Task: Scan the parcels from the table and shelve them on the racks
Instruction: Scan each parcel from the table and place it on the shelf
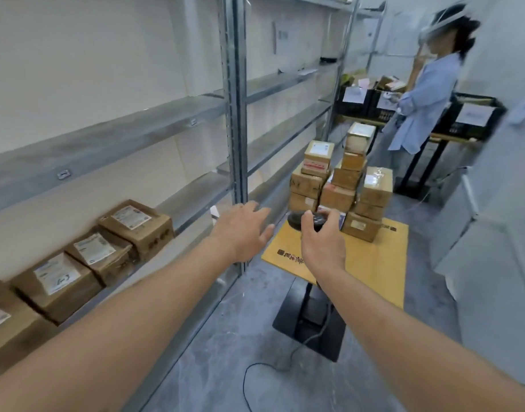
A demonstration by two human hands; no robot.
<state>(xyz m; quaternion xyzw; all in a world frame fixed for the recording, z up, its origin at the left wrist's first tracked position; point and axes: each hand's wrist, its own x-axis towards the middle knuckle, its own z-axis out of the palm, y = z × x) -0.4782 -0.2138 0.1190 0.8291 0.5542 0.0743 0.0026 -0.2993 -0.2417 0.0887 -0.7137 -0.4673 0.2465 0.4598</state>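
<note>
Gripping black scanner (303, 220), right hand (322, 248) over yellow table (374, 260) w/ parcels (341, 185); left hand (243, 233) fingers wide.

The right hand (322, 245) gripped a black scanner (303, 219) over the near edge of the table (371, 263), where parcels (341, 185) stood stacked at the far end. The left hand (243, 233) reached forward, fingers spread, holding nothing. Four boxes (85, 254) lay on the rack (234, 114) at left. Another person (425, 99) stood beyond, beside black crates (475, 117).
</note>
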